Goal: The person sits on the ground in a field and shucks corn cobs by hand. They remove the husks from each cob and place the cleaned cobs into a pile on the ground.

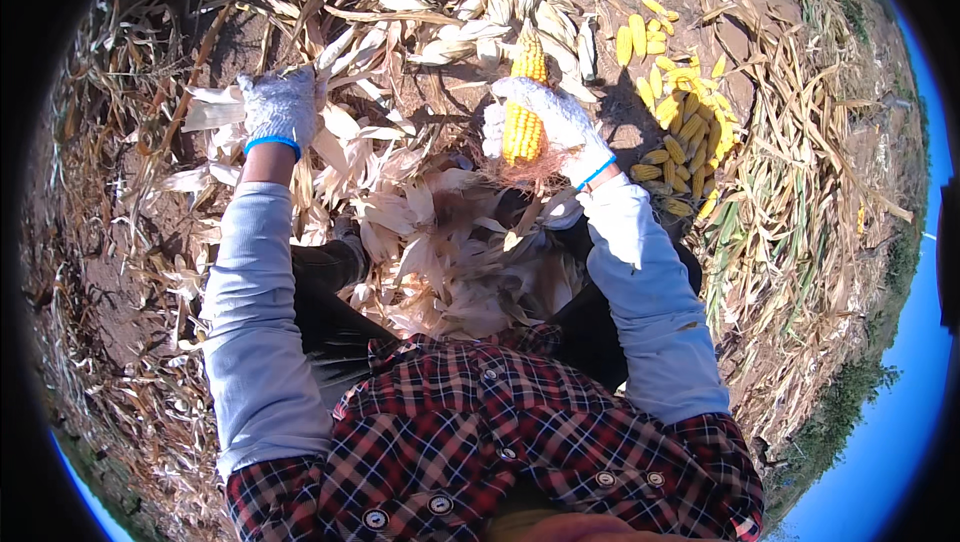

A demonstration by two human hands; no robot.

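Observation:
A bare yellow corn cob [524, 129] is gripped in my right hand [559, 118], which wears a white knit glove with a blue cuff. Its tip points away from me, and brown corn silk [529, 173] hangs at the near end. Off to the left, my left hand [281, 108], gloved the same way, is closed around pale dry corn husk [214, 108] that sticks out on both sides of the fist. Loose husks [420, 227] lie heaped on the ground between my legs. Beyond my right hand are several ears still in their husks [499, 5].
A pile of husked yellow cobs [694, 129] lies on the soil to the right, with several scattered cobs [637, 35] above it. Dry corn stalks [787, 167] form a long row at the far right. More stalks and leaves [127, 106] cover the left side.

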